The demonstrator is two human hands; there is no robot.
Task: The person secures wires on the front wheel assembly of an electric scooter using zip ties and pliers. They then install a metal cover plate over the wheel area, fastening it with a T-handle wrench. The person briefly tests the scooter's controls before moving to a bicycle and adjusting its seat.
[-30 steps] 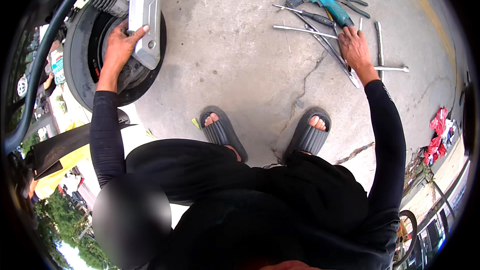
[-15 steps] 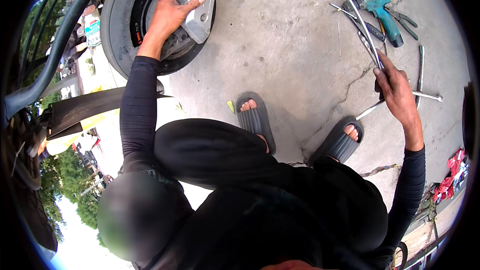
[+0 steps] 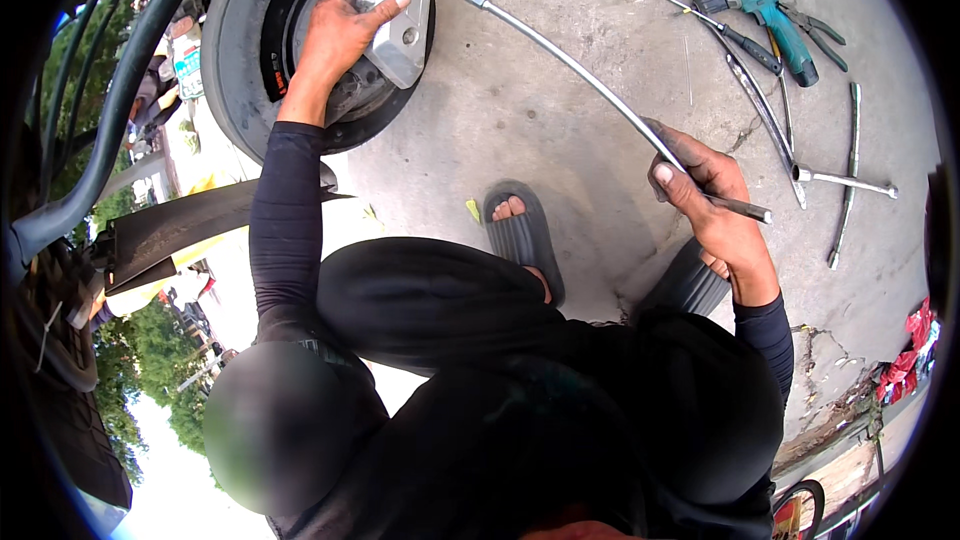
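My left hand (image 3: 342, 32) grips the edge of a silver metal housing (image 3: 398, 20) beside a black scooter wheel (image 3: 238, 70), near a coiled shock spring at the top. My right hand (image 3: 700, 190) is closed on a long, slightly bent silver metal bar (image 3: 560, 55), held diagonally with its socket-like tip pointing up toward the wheel. Right of this hand on the concrete lie a teal power drill (image 3: 770, 15), pliers (image 3: 825, 35), a screwdriver (image 3: 748, 45), several long metal tools and a cross wrench (image 3: 850, 180).
A black bar (image 3: 105, 140) and dark panel (image 3: 175, 230) of the vehicle run along the left. My sandalled feet (image 3: 520, 230) stand on cracked concrete (image 3: 500, 140). Red-and-white crumpled material (image 3: 910, 340) lies at the right edge. Blurred figures and trees show at the far left.
My right hand has lifted the long bar from among the tools and moved left, tilting its tip toward the wheel. My left hand stays on the silver housing; the view has shifted.
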